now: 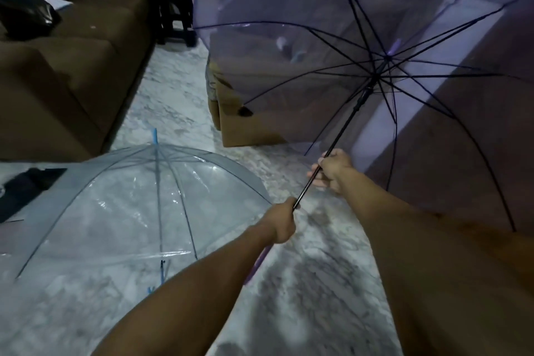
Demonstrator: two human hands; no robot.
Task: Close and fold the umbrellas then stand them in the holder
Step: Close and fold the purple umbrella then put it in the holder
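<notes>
While I hold the purple umbrella (361, 23) fully spread in front of me, the risks in the head view are easy to name. My left hand (281, 221) is clenched around the bottom of the black shaft (341, 130), just above the purple handle (260, 263), and my right hand (332, 172) is wrapped around the same shaft a little higher, below the runner (364, 95). If I slide the runner down carelessly, I judge it could pinch a finger where the catch sits. The wide canopy hangs over the cardboard box (248, 127), so a rib tip could snag on its edge as the ribs draw in. The canopy's right side also reaches close to a wall or door, and swinging it could bend a rib there.

A second risk lies on the floor (303, 298): the clear umbrella (130, 205) with blue tip sits open, dome up, near the sofa (72, 72), just beside my left forearm. Stepping back or dropping the purple one could crush its thin ribs.

Counting: two umbrellas, both open, one held and one lying on the floor. Two hands, both gripping. One box, one sofa, one dark bag (23, 14) on its cushion. I count no holder for certain; the box may serve as one, but I cannot tell through the tinted canopy.
</notes>
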